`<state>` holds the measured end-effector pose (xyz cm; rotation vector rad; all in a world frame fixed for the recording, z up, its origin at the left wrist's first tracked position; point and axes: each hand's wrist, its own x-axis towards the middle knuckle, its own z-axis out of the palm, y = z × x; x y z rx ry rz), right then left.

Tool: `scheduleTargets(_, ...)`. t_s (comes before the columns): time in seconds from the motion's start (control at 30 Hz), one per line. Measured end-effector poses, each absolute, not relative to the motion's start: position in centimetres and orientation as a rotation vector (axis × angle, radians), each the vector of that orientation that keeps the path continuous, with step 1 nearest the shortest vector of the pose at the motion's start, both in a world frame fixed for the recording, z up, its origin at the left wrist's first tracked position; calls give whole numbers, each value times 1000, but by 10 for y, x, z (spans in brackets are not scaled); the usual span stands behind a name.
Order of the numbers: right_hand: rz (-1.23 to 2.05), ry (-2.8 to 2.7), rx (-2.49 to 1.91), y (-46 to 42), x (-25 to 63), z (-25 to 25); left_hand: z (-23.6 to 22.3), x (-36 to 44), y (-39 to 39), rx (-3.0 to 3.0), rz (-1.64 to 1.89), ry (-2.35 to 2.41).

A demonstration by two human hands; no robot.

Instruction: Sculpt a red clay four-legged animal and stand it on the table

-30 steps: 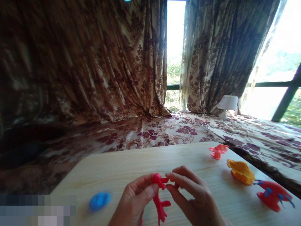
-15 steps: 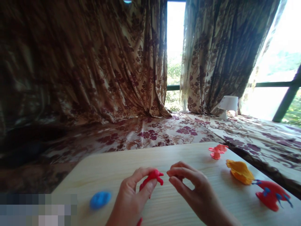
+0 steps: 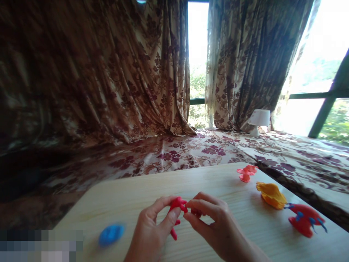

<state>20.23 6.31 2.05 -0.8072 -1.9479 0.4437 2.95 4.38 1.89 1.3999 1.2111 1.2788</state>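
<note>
- red figure (image 3: pixel 178 201), clamped in left hand (image 3: pixel 152 226)
- right hand (image 3: pixel 224 226) at its tip, cannot tell if gripping
- blue piece (image 3: pixel 111 234) near table's (image 3: pixel 152 182) left edge

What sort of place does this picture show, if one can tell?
Probably a room in a home: floral curtains hang beside bright windows, a small white lamp stands on flower-patterned cloth, and a pale wood-grained table is in front.

Table (image 3: pixel 152 185): near, before the cloth (image 3: pixel 188 151).
Disc (image 3: pixel 111 235): on table, left.
Figure (image 3: pixel 178 203): in left hand (image 3: pixel 152 223), right hand (image 3: pixel 185 210) just right of it.
Models (image 3: pixel 272 197): three on table, right, in a row far to near.
Lamp (image 3: pixel 260 118): on cloth, far right.
Curtains (image 3: pixel 131 72): far, behind cloth.
</note>
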Motion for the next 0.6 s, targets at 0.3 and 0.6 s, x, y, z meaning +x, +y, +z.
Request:
scheduleTargets(0.3,351,-1911,-765,63,203,22,27,32,42,1241,1275,1196)
scheduleTargets(0.6,612,-1817,-791,65,200,24,34,33,32,1121,1281,1095)
